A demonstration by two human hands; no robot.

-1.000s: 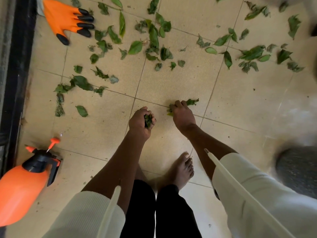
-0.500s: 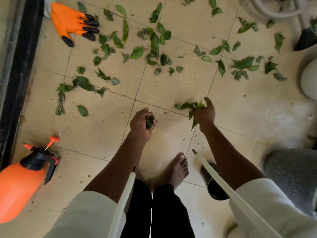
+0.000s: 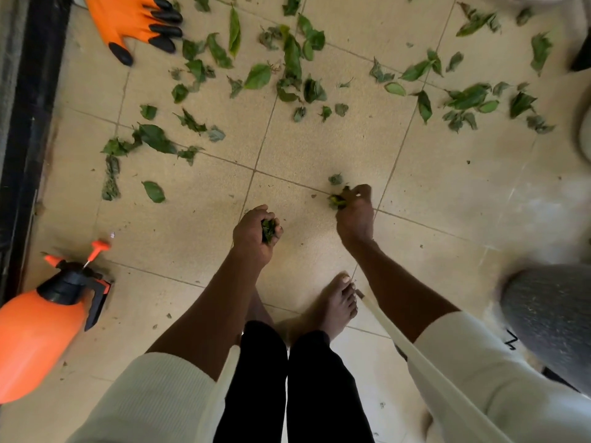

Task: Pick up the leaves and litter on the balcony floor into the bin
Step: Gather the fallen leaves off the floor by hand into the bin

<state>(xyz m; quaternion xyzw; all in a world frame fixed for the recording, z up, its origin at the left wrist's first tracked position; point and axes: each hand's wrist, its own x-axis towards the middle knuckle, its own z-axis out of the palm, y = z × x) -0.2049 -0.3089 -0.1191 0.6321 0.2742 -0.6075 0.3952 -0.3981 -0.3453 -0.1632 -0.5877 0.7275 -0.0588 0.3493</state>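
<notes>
Green leaves (image 3: 292,63) lie scattered over the far half of the beige tiled balcony floor (image 3: 319,148). My left hand (image 3: 256,235) is curled into a fist round a wad of green leaves (image 3: 268,230) just above the floor. My right hand (image 3: 355,212) is low at a tile joint and pinches a small clump of leaves (image 3: 339,199). One small leaf (image 3: 335,179) lies on the floor just beyond its fingers. More leaves (image 3: 467,97) spread towards the far right. No bin is clearly in view.
An orange spray bottle with a black head (image 3: 38,330) lies at the left. An orange glove with black fingertips (image 3: 134,20) lies at the far left. A black door frame (image 3: 28,123) runs along the left edge. A grey blurred object (image 3: 550,321) sits at the right. My bare feet (image 3: 339,305) stand below the hands.
My right hand has moved back down to the floor after lifting with a bunch of leaves and now pinches a smaller clump. The left fist has stayed put, still holding leaves.
</notes>
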